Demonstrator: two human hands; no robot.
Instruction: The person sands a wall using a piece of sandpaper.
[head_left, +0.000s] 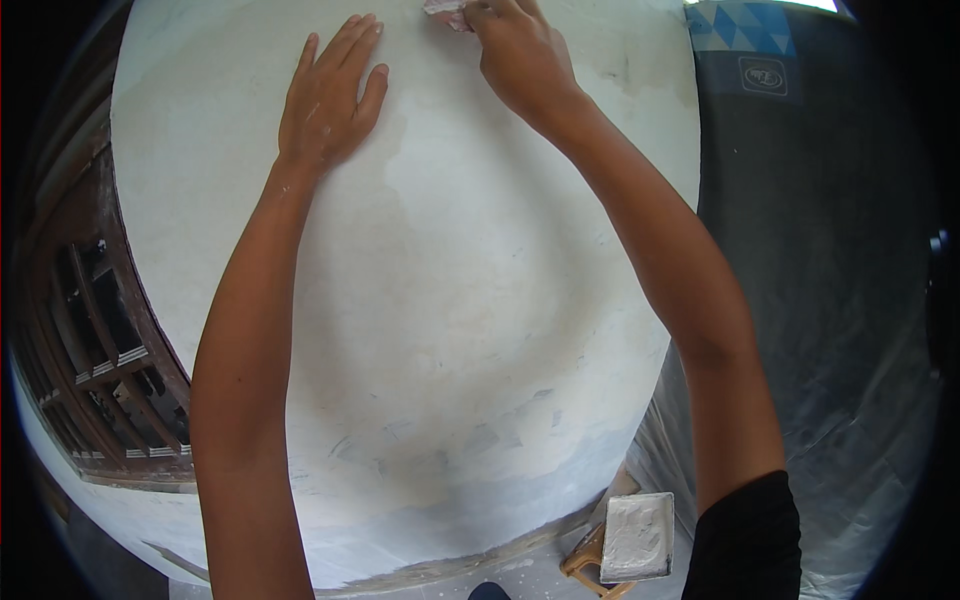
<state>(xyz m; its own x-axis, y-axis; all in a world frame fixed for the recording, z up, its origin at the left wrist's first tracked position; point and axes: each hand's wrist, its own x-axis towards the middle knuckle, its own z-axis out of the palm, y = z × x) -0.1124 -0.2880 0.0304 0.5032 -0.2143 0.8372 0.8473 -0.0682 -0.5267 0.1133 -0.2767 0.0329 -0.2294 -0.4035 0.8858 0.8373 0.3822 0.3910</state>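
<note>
A white plastered wall (450, 247) with beige and grey patches fills the middle of the view. My left hand (330, 97) rests palm down on its upper part, fingers extended and thumb apart, holding nothing. White smears mark the back of that hand. At the top edge, my right hand (525, 52) grips a pinkish, white-smeared flat piece (448, 13) against the wall. Part of the piece is cut off or covered by the fingers, so its exact kind is unclear. Below right, a rectangular tray (637, 536) holds white, putty-like paste.
The tray sits on a tan stool (583, 559) by the wall's foot. A brown-framed window with bars (112, 367) lies left. Dark plastic-like sheeting (810, 262) hangs at right, with a blue patterned strip (742, 28) on top. A dark shoe tip (489, 591) shows below.
</note>
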